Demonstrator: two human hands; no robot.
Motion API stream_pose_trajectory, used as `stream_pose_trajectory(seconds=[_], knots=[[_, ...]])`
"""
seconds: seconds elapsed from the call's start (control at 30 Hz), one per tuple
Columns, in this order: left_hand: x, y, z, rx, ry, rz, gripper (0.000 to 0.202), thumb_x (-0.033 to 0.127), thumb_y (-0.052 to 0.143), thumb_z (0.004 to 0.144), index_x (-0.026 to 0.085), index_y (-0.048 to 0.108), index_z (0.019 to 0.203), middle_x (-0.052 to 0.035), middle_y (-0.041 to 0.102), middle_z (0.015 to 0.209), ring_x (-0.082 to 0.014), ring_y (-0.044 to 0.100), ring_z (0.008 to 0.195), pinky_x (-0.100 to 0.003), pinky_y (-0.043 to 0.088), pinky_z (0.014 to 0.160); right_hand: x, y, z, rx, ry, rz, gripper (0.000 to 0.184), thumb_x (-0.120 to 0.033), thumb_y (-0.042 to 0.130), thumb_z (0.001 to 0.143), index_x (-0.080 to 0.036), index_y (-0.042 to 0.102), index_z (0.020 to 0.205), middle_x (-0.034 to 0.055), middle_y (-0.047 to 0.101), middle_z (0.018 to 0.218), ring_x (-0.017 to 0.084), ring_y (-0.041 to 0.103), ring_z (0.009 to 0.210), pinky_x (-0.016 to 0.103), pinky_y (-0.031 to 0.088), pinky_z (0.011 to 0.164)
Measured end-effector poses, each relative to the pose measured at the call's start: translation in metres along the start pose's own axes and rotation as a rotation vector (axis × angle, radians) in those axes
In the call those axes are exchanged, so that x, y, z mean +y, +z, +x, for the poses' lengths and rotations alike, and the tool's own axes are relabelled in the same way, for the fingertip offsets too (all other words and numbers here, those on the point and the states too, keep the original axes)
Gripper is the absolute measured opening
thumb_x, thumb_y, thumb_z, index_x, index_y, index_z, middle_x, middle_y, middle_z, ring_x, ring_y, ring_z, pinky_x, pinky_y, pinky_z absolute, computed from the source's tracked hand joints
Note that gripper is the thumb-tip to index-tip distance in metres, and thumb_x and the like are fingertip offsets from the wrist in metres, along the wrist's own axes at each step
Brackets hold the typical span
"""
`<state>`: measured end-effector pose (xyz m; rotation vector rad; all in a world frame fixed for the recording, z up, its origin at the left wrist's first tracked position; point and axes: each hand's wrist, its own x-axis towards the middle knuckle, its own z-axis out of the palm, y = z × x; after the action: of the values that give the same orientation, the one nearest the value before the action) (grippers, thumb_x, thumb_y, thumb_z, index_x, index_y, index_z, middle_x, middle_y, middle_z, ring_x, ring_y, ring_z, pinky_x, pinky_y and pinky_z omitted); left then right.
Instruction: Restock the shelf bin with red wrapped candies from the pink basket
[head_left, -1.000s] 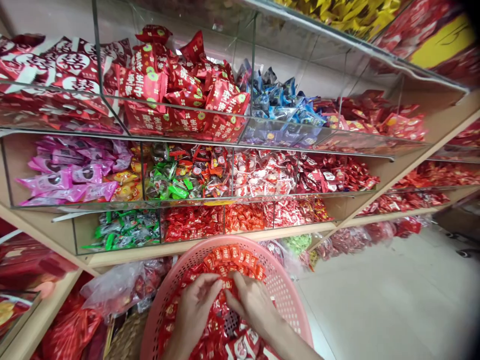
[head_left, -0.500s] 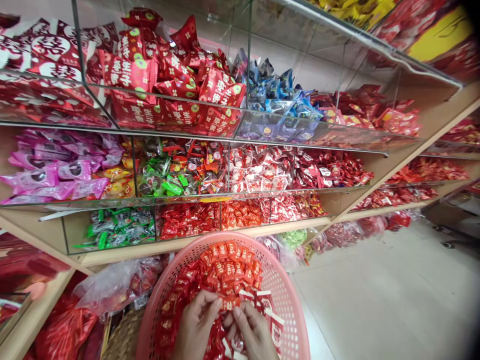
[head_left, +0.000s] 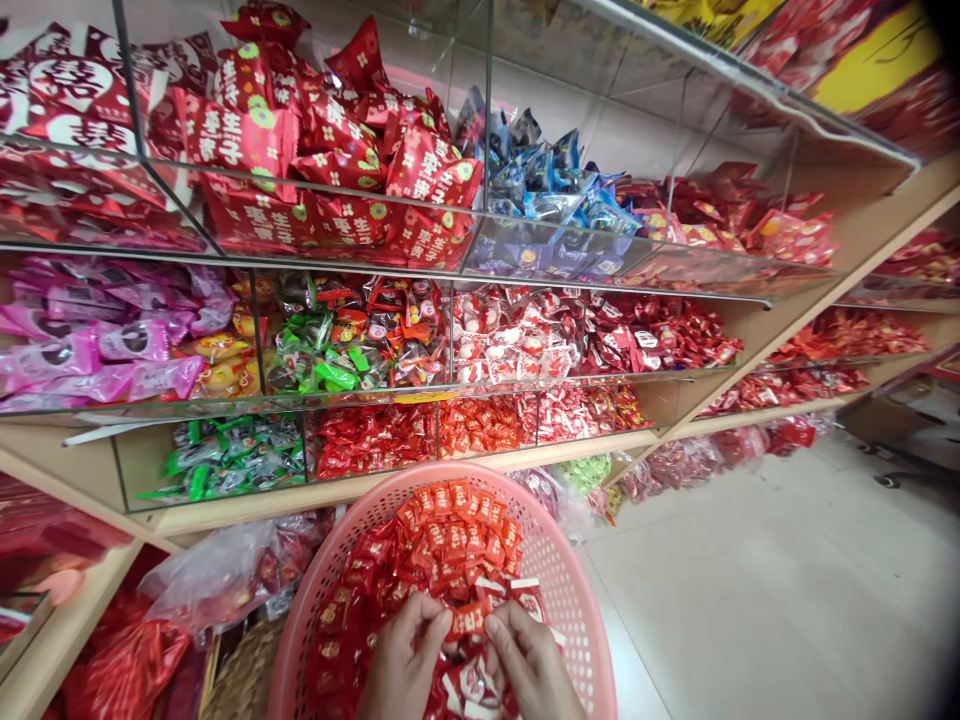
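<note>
A pink perforated plastic basket (head_left: 577, 610) sits low in the middle of the head view, filled with small red and orange wrapped candies (head_left: 450, 535). My left hand (head_left: 401, 665) and my right hand (head_left: 529, 665) are both inside it, side by side. Together their fingertips pinch one orange-red candy wrapper (head_left: 469, 620), the left at its left end, the right at its right end. Red-and-white wrapped sweets lie under my wrists.
Glass-fronted shelf bins (head_left: 450, 330) of wrapped candies rise straight ahead: red, pink, green, blue. A wooden shelf edge (head_left: 375, 490) runs just beyond the basket. Clear bags of sweets (head_left: 225, 575) and a woven basket (head_left: 240, 680) lie at lower left. Pale tiled floor (head_left: 750, 600) spreads to the right.
My hands have drawn back toward me in the basket and come together on one orange-red wrapper. More of the candy heap now shows beyond them.
</note>
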<state>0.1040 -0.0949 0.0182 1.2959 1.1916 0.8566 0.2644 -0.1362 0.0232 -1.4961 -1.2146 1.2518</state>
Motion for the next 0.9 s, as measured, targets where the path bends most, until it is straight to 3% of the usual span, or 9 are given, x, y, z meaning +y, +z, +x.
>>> stream_pose_trajectory(seconds=[0.1,0.2,0.3,0.4,0.53,0.63,0.9], knots=[[-0.003,0.009,0.0,0.035,-0.083,-0.101,0.037,0.057,0.055,0.073,0.02,0.056,0.068,-0.0009,0.063,0.061,-0.0153,0.061,0.059,-0.025,0.05,0.059,0.007,-0.001,0.006,0.055,0.018,0.084,0.044,-0.059,0.046,0.084,-0.019,0.049,0.066,-0.0008,0.052,0.051,0.011,0.046,0.045,0.022,0.034,0.045],[-0.002,0.019,0.001,0.04,-0.234,-0.245,0.042,0.059,0.063,0.065,0.018,0.058,0.069,-0.0021,0.064,0.059,-0.0169,0.063,0.06,-0.027,0.051,0.059,0.011,-0.005,0.01,0.182,0.034,0.168,0.044,-0.061,0.051,0.08,-0.018,0.056,0.078,0.0009,0.058,0.06,0.012,0.051,0.049,0.023,0.039,0.048],[-0.002,0.03,0.008,0.071,-0.424,-0.44,0.046,0.056,0.073,0.054,0.017,0.057,0.072,-0.0026,0.067,0.064,-0.018,0.066,0.065,-0.028,0.053,0.063,0.01,-0.016,0.01,0.335,0.029,0.173,0.047,-0.06,0.057,0.075,-0.017,0.059,0.094,0.0037,0.064,0.075,0.016,0.058,0.06,0.027,0.047,0.057],[-0.001,0.043,0.02,0.109,-0.53,-0.548,0.049,0.051,0.078,0.047,0.017,0.056,0.074,-0.0031,0.067,0.068,-0.0181,0.067,0.066,-0.026,0.052,0.058,0.009,-0.031,0.008,0.447,0.058,0.21,0.05,-0.06,0.064,0.068,-0.017,0.061,0.094,0.0061,0.067,0.083,0.02,0.062,0.068,0.029,0.051,0.062],[0.007,0.063,0.036,0.108,-0.528,-0.562,0.044,0.048,0.077,0.052,0.016,0.057,0.076,-0.002,0.067,0.065,-0.0153,0.066,0.06,-0.02,0.046,0.048,0.014,-0.043,0.011,0.447,0.165,0.379,0.055,-0.057,0.071,0.062,-0.017,0.063,0.099,0.0097,0.066,0.104,0.025,0.063,0.092,0.033,0.053,0.075],[0.017,0.079,0.048,0.122,-0.504,-0.54,0.04,0.046,0.073,0.058,0.016,0.056,0.077,-0.0033,0.068,0.063,-0.0146,0.065,0.053,-0.018,0.04,0.042,0.018,-0.046,0.018,0.397,0.221,0.477,0.058,-0.052,0.073,0.063,-0.019,0.062,0.109,0.0094,0.058,0.124,0.027,0.054,0.113,0.034,0.049,0.087],[0.024,0.112,0.072,0.154,-0.45,-0.578,0.034,0.044,0.071,0.063,0.016,0.054,0.072,-0.0061,0.068,0.061,-0.02,0.068,0.058,-0.028,0.051,0.052,0.016,-0.047,0.029,0.424,0.252,0.448,0.064,-0.054,0.07,0.065,-0.025,0.058,0.121,0.0084,0.054,0.129,0.03,0.051,0.117,0.035,0.052,0.08]])
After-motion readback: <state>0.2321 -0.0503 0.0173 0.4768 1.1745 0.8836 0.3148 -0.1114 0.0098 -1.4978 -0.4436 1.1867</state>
